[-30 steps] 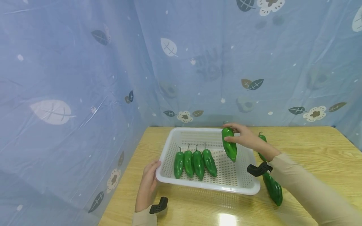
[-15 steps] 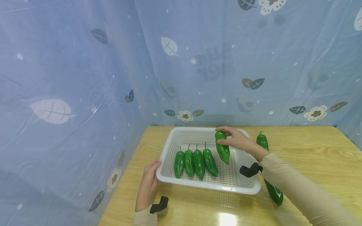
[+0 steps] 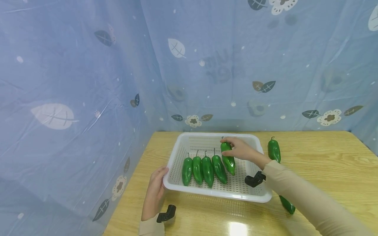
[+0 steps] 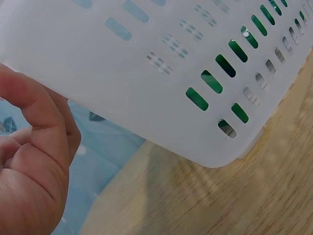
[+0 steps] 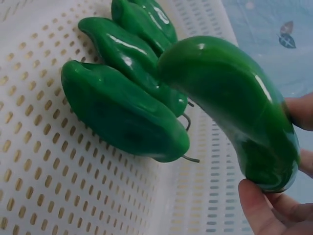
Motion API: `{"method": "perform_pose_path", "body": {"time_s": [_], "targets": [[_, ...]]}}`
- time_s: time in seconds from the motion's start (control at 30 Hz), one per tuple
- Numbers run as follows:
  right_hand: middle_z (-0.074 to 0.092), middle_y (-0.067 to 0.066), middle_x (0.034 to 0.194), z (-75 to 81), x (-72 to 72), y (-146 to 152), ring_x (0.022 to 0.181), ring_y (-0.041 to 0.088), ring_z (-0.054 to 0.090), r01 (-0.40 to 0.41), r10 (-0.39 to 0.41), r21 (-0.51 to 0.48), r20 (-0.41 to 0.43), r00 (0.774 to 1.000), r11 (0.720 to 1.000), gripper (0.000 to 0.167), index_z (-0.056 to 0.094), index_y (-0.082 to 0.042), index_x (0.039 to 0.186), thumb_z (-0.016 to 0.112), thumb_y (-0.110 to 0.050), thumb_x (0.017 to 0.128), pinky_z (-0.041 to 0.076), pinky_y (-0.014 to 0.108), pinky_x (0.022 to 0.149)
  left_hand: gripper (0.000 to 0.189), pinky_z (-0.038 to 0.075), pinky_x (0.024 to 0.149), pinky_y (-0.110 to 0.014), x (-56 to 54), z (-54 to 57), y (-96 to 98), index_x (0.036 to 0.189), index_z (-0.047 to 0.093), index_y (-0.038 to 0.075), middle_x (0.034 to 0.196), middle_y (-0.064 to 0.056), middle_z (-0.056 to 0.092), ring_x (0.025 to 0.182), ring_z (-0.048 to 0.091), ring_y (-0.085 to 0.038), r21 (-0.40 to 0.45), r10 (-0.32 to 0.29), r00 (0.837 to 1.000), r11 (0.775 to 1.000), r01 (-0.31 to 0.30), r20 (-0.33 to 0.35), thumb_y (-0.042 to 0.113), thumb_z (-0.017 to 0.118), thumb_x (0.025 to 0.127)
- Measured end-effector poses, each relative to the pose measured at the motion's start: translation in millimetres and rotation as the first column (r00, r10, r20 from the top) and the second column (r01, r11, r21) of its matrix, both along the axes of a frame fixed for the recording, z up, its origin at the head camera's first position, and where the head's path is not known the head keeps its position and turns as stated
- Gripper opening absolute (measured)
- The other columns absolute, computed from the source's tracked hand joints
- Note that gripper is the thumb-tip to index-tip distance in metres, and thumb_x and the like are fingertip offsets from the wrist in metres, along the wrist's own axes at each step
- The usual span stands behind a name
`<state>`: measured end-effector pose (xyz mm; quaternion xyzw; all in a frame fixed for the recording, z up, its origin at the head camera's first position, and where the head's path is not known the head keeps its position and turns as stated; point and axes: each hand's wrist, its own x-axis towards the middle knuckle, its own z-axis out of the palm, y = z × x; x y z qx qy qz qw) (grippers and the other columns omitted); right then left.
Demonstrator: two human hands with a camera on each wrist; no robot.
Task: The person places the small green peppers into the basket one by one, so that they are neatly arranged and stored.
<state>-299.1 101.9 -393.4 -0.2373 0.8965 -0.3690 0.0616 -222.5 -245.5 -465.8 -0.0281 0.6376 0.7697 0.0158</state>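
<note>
My right hand [image 3: 240, 150] pinches a glossy green chili pepper [image 3: 227, 159] near its stem end, thumb on one side and fingers on the other. The pepper hangs tip down inside the white plastic basket [image 3: 217, 196], close to the right of a row of several green peppers [image 3: 207, 171]. In the right wrist view the held pepper [image 5: 230, 103] is curved and overlaps the lying peppers [image 5: 122, 110], whose thin stems point toward the basket wall. My left hand [image 3: 156, 183] grips the basket's left rim; the left wrist view shows its curled fingers at the rim of the slotted wall [image 4: 122, 93].
On the wooden table [image 3: 325, 164], right of the basket, lies a green pepper [image 3: 274, 150]; another pepper [image 3: 287, 205] lies nearer the front, partly hidden by my right sleeve [image 3: 301, 193]. A blue patterned curtain [image 3: 206, 82] stands behind the table and along its left.
My right hand has carried the pepper left and down into the basket, nearer the row. My left hand has stayed on the rim.
</note>
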Motion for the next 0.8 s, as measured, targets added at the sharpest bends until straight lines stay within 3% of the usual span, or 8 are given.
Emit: {"method": "perform_pose_path", "body": {"time_s": [0.43, 0.8], "targets": [[0.051, 0.025, 0.133, -10.3, -7.2, -8.0, 0.106, 0.035, 0.056, -0.022, 0.021, 0.073, 0.019, 1.000, 0.997, 0.055, 0.049, 0.002, 0.133, 0.067, -0.020, 0.085, 0.052, 0.047, 0.084, 0.047, 0.054, 0.091, -0.031, 0.2, 0.0, -1.0, 0.133, 0.041, -0.010, 0.126, -0.017, 0.054, 0.110, 0.061, -0.020, 0.020, 0.013, 1.000, 1.000, -0.013, 0.002, 0.019, 0.050, 0.097], [0.047, 0.026, 0.138, -7.8, -3.5, -9.8, 0.123, 0.044, 0.047, -0.056, 0.044, 0.179, 0.073, 0.996, 0.982, 0.054, 0.053, 0.000, 0.128, 0.069, -0.027, 0.084, 0.044, 0.054, 0.099, 0.047, 0.053, 0.093, -0.032, -0.1, 2.0, 0.0, 0.133, 0.042, -0.009, 0.129, -0.019, 0.052, 0.114, 0.059, -0.023, 0.022, 0.010, 1.000, 1.000, -0.010, 0.013, 0.020, 0.050, 0.097]]}}
